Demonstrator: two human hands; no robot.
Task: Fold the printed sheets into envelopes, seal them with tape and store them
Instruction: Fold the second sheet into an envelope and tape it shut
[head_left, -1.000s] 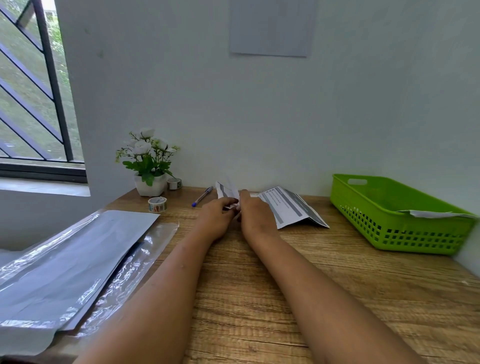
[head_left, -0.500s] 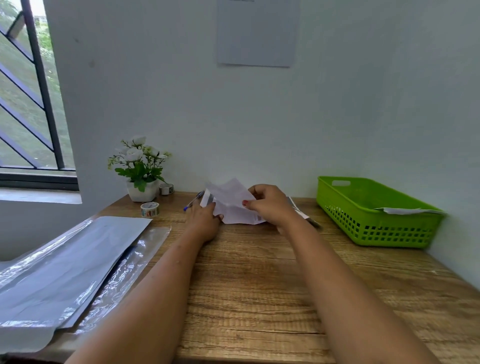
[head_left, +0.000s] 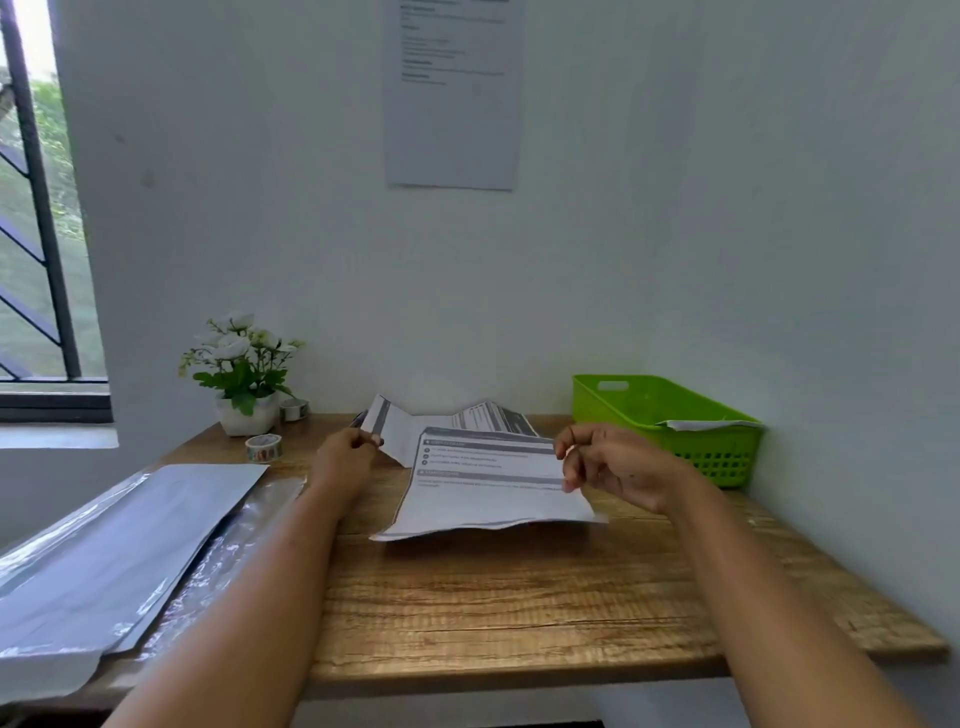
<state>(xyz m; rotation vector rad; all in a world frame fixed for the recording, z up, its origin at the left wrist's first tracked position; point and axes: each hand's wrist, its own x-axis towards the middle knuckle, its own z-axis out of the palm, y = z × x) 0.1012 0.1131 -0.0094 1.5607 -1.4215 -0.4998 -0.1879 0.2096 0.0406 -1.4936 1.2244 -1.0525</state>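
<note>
Left hand (head_left: 347, 457), left of frame centre, pinches the left corner of the printed sheet (head_left: 488, 480) with fingers curled narrow. Right hand (head_left: 615, 462), right of centre, holds the sheet's right edge between thumb and fingers, loosely curled. Between the two hands the sheet spans the middle of the wooden desk (head_left: 519, 597), long axis running left to right, near edge lifted slightly off the wood. Both hands are equally near; the coming fold likely turns on this left-right span. Behind the front panel, further creased panels are partly hidden. Printed text is too blurred to read. At centre right, the green basket (head_left: 675, 421) holds a paper item, largely concealed by the rim.
</note>
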